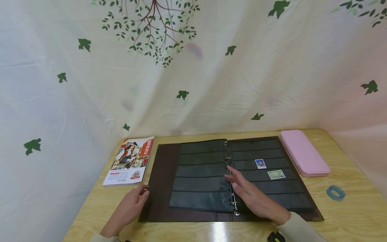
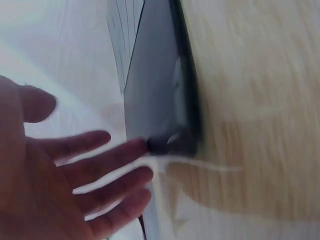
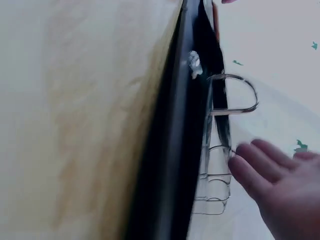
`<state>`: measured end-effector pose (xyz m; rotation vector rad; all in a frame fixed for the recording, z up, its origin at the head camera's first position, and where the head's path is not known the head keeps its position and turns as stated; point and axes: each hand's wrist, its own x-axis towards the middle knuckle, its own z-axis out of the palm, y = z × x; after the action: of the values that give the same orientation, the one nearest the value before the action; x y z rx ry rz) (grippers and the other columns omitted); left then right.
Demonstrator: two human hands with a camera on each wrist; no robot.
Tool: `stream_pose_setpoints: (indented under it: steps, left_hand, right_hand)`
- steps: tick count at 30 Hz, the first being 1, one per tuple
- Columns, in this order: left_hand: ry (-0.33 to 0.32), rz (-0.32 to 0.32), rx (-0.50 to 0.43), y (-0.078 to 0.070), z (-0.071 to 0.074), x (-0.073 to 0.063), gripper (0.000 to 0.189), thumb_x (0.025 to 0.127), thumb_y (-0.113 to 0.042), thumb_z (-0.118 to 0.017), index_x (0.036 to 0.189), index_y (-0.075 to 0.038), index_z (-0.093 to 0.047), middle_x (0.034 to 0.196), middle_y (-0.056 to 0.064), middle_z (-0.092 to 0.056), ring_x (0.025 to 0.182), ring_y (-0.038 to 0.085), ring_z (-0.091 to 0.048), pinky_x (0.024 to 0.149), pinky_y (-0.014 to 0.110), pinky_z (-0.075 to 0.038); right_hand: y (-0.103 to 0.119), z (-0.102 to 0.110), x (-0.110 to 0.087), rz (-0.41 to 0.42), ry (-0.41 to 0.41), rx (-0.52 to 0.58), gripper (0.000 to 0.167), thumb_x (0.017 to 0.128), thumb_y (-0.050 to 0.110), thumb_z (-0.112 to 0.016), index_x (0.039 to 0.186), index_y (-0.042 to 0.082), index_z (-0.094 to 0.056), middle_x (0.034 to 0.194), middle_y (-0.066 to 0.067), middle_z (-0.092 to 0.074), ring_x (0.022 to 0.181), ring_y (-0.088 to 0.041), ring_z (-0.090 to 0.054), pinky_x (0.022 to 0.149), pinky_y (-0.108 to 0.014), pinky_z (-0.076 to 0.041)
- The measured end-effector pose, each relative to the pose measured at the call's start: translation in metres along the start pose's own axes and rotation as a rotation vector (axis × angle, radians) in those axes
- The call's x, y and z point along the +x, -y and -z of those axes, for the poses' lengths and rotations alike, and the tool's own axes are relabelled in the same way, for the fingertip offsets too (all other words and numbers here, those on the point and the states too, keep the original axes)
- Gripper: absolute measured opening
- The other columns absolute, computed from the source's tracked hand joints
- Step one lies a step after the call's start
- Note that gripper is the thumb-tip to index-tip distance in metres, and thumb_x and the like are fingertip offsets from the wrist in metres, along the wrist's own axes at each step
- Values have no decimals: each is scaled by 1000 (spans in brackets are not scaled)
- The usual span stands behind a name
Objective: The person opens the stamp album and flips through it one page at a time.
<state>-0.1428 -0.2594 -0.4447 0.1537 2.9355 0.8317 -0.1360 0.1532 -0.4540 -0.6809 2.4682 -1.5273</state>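
A stamp album [image 1: 160,174] with a dark brown cover lies spread out on the table, its black pocket pages [image 1: 201,181] divided by strips. Two stamps sit in the right page's pockets: a blue one [image 1: 260,164] and a green one [image 1: 276,174]. My left hand [image 1: 130,205] is at the cover's left edge; in the left wrist view its fingers [image 2: 107,160] are loosely extended, with fingertips right at the cover corner. Over the middle of the album, my right hand [image 1: 251,195] has its fingers outstretched beside the metal binder rings [image 3: 235,95] and holds nothing.
An illustrated paperback book [image 1: 128,161] lies left of the album. To the right are a pink case [image 1: 304,153] and a roll of blue tape [image 1: 335,193]. Behind the wooden table [image 1: 356,168] hangs a leaf-patterned curtain [image 1: 211,84]. A small black object [image 1: 275,237] shows near my right sleeve.
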Motion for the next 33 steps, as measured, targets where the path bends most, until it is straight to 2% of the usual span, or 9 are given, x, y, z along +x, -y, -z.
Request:
stream_pose_setpoints:
  steps: [5,8,12,15,17,20,23,27,33]
  left_hand:
    - [-61,-62,165,-17,-2,0,30,92,-23,-60,114,-3,-62,110,10,-62,107,30,-52,90,50,-41]
    - [-46,-102,212,-25,-5,-2,31,90,-23,-63,115,-4,-62,113,10,-61,110,30,-50,92,50,-41]
    - [79,-247,202,-30,-12,-3,38,91,-21,-63,125,-6,-57,123,9,-57,114,26,-49,94,46,-42]
    - [188,-351,194,-35,-19,-2,44,93,-21,-60,135,-11,-50,136,8,-48,116,26,-46,92,50,-42]
    - [244,-377,208,-39,-24,-2,47,95,-22,-56,141,-16,-45,143,7,-41,115,26,-44,86,52,-42]
    - [274,-395,248,-43,-30,-2,46,97,-23,-53,142,-19,-45,146,5,-38,108,25,-42,74,50,-39]
    - [285,-407,275,-45,-33,-5,42,98,-22,-51,140,-19,-49,146,4,-39,107,25,-41,72,51,-38]
    - [303,-403,267,-44,-33,-8,37,98,-21,-50,135,-18,-55,143,2,-42,111,26,-40,77,56,-39]
    - [332,-421,224,-41,-29,-8,33,98,-17,-50,130,-19,-58,138,0,-47,119,30,-39,83,57,-39]
  right_hand:
    - [5,2,4,-42,-157,-133,49,103,31,-38,148,20,-23,128,-9,-54,113,-25,-53,91,-52,-43]
    - [6,3,4,-84,-169,-158,49,103,35,-38,147,19,-25,120,-8,-57,107,-23,-56,89,-50,-43]
    - [5,1,2,-124,-115,-124,50,103,38,-37,148,19,-24,118,-5,-59,107,-22,-56,90,-51,-43]
    - [4,0,1,-106,-110,-121,49,103,37,-36,147,18,-26,117,-3,-61,108,-22,-57,90,-51,-43]
    - [4,1,3,-101,-152,-143,49,103,38,-37,146,16,-30,116,-4,-61,107,-22,-57,88,-50,-44]
    - [5,8,13,-129,-197,-187,54,102,43,-36,145,12,-30,124,-11,-57,111,-28,-55,90,-53,-42]
    - [6,17,25,-180,-114,-216,65,99,52,-35,148,11,-24,135,-17,-48,120,-35,-48,95,-57,-37]
    - [5,22,37,-210,43,-225,72,97,57,-34,151,13,-16,140,-15,-44,124,-33,-45,98,-58,-33]
    - [5,24,39,-192,69,-226,68,98,54,-37,152,19,-16,142,-14,-42,124,-33,-44,97,-59,-33]
